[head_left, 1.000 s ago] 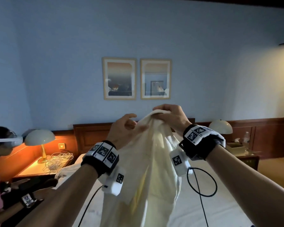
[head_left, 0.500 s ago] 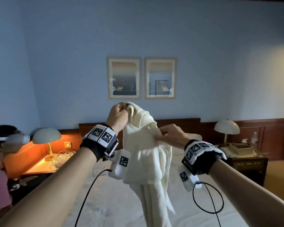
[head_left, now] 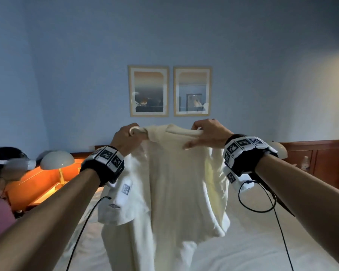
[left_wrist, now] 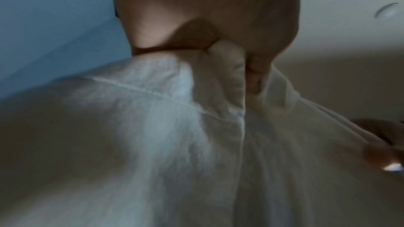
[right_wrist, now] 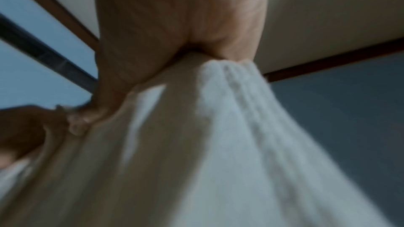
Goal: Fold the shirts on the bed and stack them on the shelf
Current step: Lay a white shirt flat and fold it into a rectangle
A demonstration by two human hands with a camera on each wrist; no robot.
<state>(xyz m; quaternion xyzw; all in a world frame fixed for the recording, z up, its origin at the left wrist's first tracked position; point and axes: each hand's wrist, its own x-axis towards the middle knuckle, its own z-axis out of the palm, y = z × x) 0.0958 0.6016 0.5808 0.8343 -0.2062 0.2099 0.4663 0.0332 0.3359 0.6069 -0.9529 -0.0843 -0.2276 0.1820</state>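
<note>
1. The cream shirt point(head_left: 174, 182) is held up in the air above the bed point(head_left: 252, 251), gripped at its two shoulders and hanging down with its lower part near the sheet.
2. The left shoulder is bunched inside the left hand point(head_left: 125, 138), whose fingers are curled tightly round the cloth; in the left wrist view a fold of fabric is seen pinched between thumb and fingers.
3. The right shoulder is pinched by the right hand point(head_left: 207, 134) between thumb and forefinger, while the remaining fingers are stretched loosely over the cloth.
4. Half a second ago the shirt was gathered in a narrow bundle with the hands close together; now the hands are drawn well apart and the garment is spread to its width.
5. The shirt is judged ready to be laid flat on the bed for folding; no fold has yet been made.
6. The shelf is not seen in any view.
</note>
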